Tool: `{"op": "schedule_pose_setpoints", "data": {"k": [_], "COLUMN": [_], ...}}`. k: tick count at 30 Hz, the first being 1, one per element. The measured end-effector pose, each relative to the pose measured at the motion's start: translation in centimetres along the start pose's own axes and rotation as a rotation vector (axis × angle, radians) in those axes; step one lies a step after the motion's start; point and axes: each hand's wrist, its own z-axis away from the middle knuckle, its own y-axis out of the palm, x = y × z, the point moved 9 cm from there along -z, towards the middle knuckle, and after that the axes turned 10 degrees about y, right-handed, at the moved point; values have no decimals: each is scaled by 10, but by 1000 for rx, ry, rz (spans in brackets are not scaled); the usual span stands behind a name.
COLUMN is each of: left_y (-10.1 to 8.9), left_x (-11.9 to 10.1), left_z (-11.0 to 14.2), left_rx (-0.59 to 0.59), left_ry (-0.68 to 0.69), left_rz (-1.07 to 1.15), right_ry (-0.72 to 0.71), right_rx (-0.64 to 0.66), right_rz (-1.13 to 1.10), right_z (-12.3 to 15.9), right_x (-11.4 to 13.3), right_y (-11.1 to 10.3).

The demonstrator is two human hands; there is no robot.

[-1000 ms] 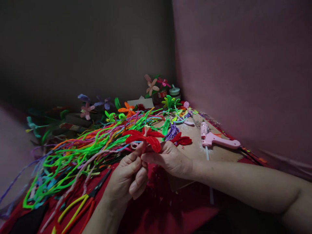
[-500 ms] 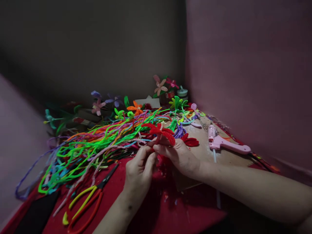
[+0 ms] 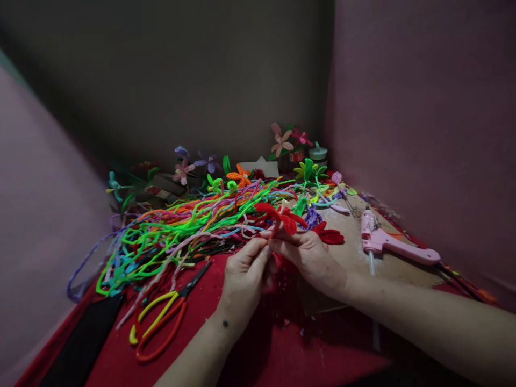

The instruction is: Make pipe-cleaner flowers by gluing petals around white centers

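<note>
Left of the pink glue gun (image 3: 374, 240), I have the grip of left hand (image 3: 245, 273) and right hand (image 3: 319, 261) both pinched at the stem (image 3: 275, 231) of a red pipe-cleaner flower (image 3: 288, 221). I judge this as stem shaping, which calls for small, steady turns; red petals (image 3: 330, 234) just left of the glue gun could obstruct reaching it, with loose pipe cleaners (image 3: 183, 217) and scissors (image 3: 184, 293) further left.

Red, bright red, blazed from the flower (image 3: 291, 221), with a pale cream centre! Behind it the stems (image 3: 173, 231) ran riot: neon green out front, then orange, pink, blue, mauve. The scissors (image 3: 182, 295) split their loyalties, one handle yellow, one orange-red, blades black. Baby pink went to the glue gun (image 3: 379, 241), brown to the board (image 3: 342, 263), plain deep red to the cloth (image 3: 197, 317).
</note>
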Motion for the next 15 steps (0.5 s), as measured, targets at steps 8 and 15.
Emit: {"op": "schedule_pose_setpoints", "data": {"k": [8,15], "left_y": [18,26], "left_x": [13,12], "left_z": [4,4], "left_rx": [106,147], "left_ry": [-253,-282], "left_rz": [580,731], "right_ry": [-115,-107], "right_rx": [8,-10], "right_rz": [109,73], "right_z": [5,2], "right_x": [9,11], "right_y": [-5,-7]}}
